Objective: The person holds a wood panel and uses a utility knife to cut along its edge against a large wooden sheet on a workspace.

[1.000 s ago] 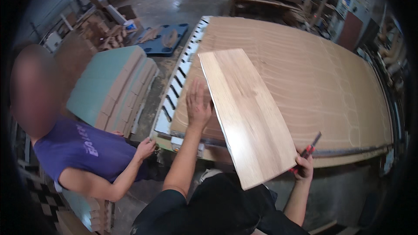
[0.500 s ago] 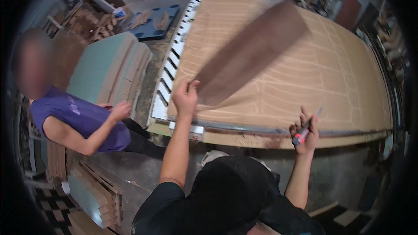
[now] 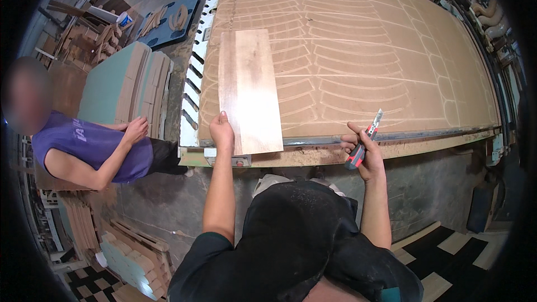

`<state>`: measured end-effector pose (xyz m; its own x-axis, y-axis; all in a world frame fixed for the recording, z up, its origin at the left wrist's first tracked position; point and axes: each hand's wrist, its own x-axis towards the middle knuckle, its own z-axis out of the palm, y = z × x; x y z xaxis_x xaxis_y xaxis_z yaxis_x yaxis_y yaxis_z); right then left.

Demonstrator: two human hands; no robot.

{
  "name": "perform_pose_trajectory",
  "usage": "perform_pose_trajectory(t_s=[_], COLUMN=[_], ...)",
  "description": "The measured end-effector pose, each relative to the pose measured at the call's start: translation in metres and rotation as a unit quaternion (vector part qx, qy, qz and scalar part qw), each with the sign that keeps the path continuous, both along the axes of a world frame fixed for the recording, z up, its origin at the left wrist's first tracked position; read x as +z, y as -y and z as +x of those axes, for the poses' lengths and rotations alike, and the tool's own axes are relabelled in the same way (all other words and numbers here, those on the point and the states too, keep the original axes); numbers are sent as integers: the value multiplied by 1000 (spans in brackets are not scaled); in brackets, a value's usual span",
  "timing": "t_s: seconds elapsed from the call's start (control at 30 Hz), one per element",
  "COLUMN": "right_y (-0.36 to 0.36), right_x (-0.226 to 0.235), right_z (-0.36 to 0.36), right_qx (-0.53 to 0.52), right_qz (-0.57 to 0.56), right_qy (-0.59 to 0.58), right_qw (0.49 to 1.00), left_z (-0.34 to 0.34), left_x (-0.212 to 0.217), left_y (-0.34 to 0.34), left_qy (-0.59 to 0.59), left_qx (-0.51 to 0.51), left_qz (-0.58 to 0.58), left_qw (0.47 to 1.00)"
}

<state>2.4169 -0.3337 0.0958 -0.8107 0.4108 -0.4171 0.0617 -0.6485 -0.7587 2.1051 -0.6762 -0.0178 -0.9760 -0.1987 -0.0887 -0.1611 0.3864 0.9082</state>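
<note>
My left hand (image 3: 222, 133) is closed on the left edge of a flat wooden board (image 3: 256, 92), near its lower corner. The board is a long rectangle with a light, shiny wood-grain face, and its near end reaches past the table's front edge. My right hand (image 3: 366, 154) is wrapped around a red and black utility knife (image 3: 364, 142). The knife's silver blade end points up and away from me. Both hands are at the front edge of a large table with a brown, groove-marked top (image 3: 358, 72).
A person in a purple sleeveless top (image 3: 100, 145) stands at the left, beside stacked green-faced panels (image 3: 114, 86). A blue pallet (image 3: 170, 22) with curved wooden pieces lies farther back. A small box with a red button (image 3: 238, 161) is on the table's front. Patterned mats (image 3: 447, 263) lie at lower right.
The board has swung from a dark, slanted, blurred pose to nearly straight, its light face now showing. The view has shifted. The utility knife stays in my right hand.
</note>
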Motion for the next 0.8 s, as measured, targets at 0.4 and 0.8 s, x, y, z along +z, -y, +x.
perform_pose_trajectory(t_s=[0.4, 0.8], right_y=[25, 30], right_x=[13, -54], right_z=[-10, -20], right_qx=[46, 195], right_qz=[46, 381], right_qy=[55, 257], right_qw=[996, 867], left_z=[-12, -17], left_x=[-33, -25], left_y=[-51, -50], left_qy=[37, -23], left_qx=[-40, -43], left_qz=[-26, -164], left_qw=[998, 985])
